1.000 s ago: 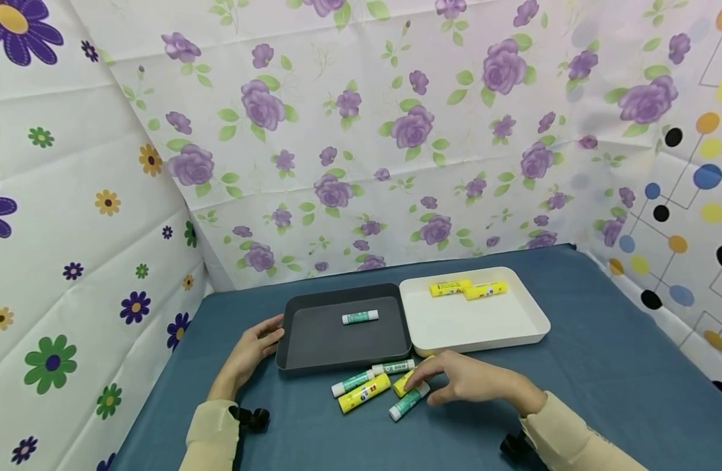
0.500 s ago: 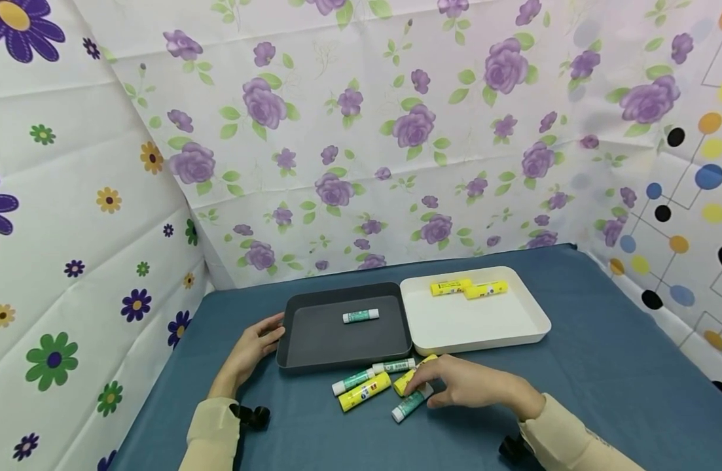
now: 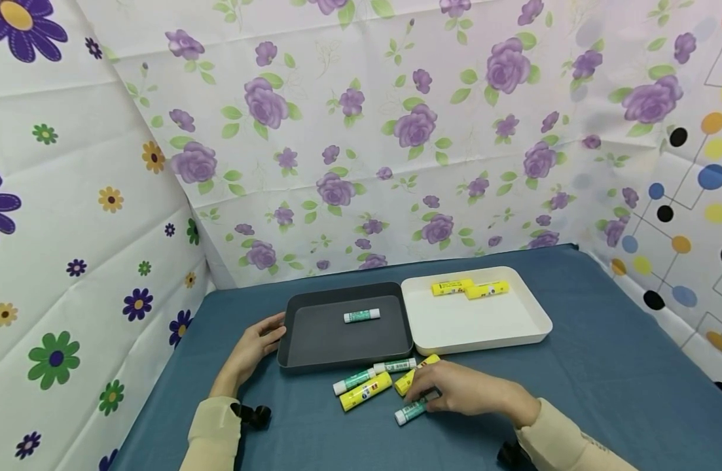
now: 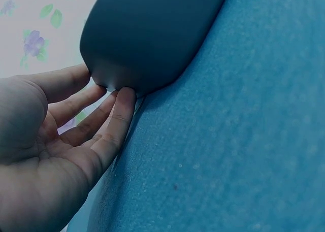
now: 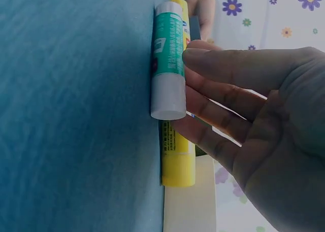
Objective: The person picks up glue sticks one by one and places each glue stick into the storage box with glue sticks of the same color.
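Observation:
At the left end of the dark grey tray [image 3: 313,358], my left hand [image 3: 250,347] rests its fingertips against the outer wall. In the left wrist view, thumb and fingers touch the tray's corner [image 4: 147,34] with fairly straight fingers. My right hand [image 3: 469,387] pinches a green-and-white glue stick [image 3: 410,411] lying on the table; the right wrist view has the thumb at its near side and the fingers behind it. Beside those fingers lies a yellow glue stick [image 3: 406,383], partly hidden by the hand. Another yellow glue stick [image 3: 366,391] and two green ones [image 3: 355,381] lie left of it.
One green glue stick [image 3: 362,316] lies inside the dark tray. The white tray [image 3: 472,327] adjoins it on the right and carries two yellow glue sticks [image 3: 487,290]. Blue cloth [image 3: 602,366] covers the table, with patterned curtains [image 3: 349,131] behind and at both sides.
My right hand has come slightly down and closed in on the near green glue stick, which has shifted a little right and toward me. The left hand stays at the dark tray.

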`<state>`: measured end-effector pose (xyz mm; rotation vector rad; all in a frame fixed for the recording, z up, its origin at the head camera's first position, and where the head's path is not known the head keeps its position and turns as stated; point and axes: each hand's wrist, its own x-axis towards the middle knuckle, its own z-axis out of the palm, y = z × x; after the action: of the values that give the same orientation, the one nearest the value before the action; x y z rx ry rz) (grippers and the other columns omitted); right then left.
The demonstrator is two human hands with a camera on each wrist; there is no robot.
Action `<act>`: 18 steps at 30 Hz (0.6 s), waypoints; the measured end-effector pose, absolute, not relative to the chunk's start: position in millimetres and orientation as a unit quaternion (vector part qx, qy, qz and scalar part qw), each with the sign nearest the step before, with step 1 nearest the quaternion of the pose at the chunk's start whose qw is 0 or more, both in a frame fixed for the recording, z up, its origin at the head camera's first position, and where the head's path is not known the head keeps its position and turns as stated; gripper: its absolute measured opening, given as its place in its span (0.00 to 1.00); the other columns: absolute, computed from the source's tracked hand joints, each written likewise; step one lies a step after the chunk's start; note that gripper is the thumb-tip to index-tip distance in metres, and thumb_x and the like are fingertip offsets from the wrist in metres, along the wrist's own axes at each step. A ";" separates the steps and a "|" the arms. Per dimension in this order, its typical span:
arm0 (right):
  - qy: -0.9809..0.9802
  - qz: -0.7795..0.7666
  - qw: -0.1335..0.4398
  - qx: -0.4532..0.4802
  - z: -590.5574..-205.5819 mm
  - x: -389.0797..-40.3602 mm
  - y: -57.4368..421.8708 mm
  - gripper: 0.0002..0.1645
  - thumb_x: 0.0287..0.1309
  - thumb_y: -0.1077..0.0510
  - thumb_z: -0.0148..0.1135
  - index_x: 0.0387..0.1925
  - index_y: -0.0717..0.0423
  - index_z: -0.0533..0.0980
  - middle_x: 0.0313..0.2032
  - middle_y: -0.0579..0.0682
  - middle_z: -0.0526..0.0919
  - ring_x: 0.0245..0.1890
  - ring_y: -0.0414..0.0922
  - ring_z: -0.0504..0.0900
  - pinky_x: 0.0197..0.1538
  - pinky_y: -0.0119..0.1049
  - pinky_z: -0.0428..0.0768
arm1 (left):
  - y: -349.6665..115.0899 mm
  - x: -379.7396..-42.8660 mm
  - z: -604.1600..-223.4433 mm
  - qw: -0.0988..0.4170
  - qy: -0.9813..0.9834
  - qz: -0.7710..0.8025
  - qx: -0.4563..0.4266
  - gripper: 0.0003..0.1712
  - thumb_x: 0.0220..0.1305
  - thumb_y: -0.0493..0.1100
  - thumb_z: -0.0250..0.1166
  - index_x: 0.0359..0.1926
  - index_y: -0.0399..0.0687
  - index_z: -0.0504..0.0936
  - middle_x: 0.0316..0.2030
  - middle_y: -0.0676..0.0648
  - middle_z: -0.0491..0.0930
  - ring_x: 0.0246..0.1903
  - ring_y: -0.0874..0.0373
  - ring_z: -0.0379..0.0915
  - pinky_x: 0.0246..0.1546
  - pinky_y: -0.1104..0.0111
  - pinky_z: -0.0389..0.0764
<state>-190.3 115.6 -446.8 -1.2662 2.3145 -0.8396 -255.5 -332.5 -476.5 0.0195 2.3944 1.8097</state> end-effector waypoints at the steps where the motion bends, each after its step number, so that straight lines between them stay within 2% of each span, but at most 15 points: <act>1: 0.820 -0.298 0.186 -0.451 -446.8 -189.9 115.1 0.21 0.64 0.67 0.70 0.55 0.46 0.87 0.50 0.31 0.84 0.52 0.31 0.79 0.60 0.36 0.81 | -332.4 -255.4 -476.5 0.070 0.796 0.601 0.007 0.33 0.81 0.45 0.57 0.81 0.45 0.61 0.70 0.35 0.66 0.71 0.40 0.64 0.72 0.48 0.70; 18: 0.826 -0.290 0.190 -0.443 -451.3 -188.1 110.8 0.22 0.62 0.69 0.71 0.53 0.45 0.87 0.49 0.31 0.83 0.50 0.30 0.79 0.56 0.33 0.82 | -331.9 -254.1 -475.3 0.072 0.796 0.601 0.005 0.32 0.82 0.45 0.57 0.80 0.46 0.61 0.70 0.35 0.66 0.71 0.41 0.64 0.71 0.48 0.71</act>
<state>-188.1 110.8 -451.3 -1.2461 2.3229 -0.8164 -254.1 -331.9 -475.3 0.0144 2.3933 1.8052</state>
